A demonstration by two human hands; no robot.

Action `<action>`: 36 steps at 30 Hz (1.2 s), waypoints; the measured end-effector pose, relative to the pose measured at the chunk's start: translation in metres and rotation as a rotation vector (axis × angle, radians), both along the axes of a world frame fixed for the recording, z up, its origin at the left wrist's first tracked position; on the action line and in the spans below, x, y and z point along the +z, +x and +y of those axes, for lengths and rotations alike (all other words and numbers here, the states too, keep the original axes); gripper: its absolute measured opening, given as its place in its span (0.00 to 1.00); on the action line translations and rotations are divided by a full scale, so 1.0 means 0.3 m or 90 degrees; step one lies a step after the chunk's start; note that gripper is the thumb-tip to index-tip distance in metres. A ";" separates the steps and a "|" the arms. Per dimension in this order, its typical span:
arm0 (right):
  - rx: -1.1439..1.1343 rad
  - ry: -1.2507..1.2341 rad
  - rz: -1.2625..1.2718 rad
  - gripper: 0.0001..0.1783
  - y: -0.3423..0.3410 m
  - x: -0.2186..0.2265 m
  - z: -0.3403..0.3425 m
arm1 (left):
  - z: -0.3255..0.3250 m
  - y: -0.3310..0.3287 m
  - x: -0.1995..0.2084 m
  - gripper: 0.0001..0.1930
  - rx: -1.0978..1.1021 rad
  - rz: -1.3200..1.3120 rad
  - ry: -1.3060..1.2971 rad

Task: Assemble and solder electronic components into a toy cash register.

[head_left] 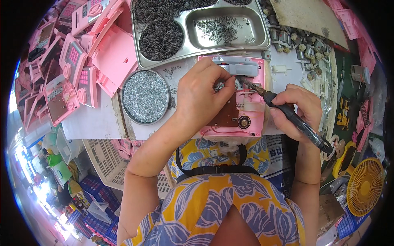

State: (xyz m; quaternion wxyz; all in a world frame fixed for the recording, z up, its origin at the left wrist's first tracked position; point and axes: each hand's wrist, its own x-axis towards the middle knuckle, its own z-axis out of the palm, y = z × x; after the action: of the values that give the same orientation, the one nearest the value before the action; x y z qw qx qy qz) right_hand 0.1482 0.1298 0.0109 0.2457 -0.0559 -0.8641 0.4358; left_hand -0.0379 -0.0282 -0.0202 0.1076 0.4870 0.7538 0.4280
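Note:
My right hand [298,110] is closed around the black handle of a soldering iron [270,98], whose metal shaft slants up and left. Its tip is at the upper middle of an open pink plastic housing [256,129], close to my left fingertips. There my left hand [203,92] pinches with thumb and forefinger; whatever is between them is too small to make out. Inside the housing are a grey-blue block [240,69] at the far end, a brown board [223,117], thin wires and a round black part [244,121]. My left hand covers part of the housing's left side.
Left of the housing stands a round tin [145,96] of small silvery pieces. Beyond is a steel compartment tray [193,51] of dark springs. Pink housings [113,61] pile up at far left, small motors [305,55] at far right. A yellow fan [365,186] stands lower right.

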 end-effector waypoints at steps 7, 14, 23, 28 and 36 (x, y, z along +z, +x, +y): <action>-0.005 0.008 0.003 0.11 -0.002 -0.001 0.001 | 0.001 0.005 -0.012 0.07 -0.001 0.064 0.006; -0.006 0.013 0.000 0.12 0.000 0.003 0.000 | 0.005 0.012 -0.021 0.08 0.011 0.097 0.021; -0.015 0.017 0.000 0.11 0.024 0.018 -0.003 | 0.008 0.020 -0.022 0.07 0.023 0.092 0.051; -0.026 0.005 0.005 0.11 0.072 0.034 -0.007 | 0.009 0.020 -0.026 0.07 0.028 0.100 0.054; -0.047 -0.005 0.054 0.11 0.127 0.051 -0.010 | -0.001 0.018 -0.022 0.07 0.029 0.107 0.020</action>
State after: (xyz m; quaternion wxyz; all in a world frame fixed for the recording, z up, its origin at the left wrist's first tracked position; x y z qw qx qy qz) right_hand 0.1863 0.1269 0.0264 0.2975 -0.0703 -0.8486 0.4318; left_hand -0.0324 -0.0284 -0.0268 0.0267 0.5055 0.7640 0.4001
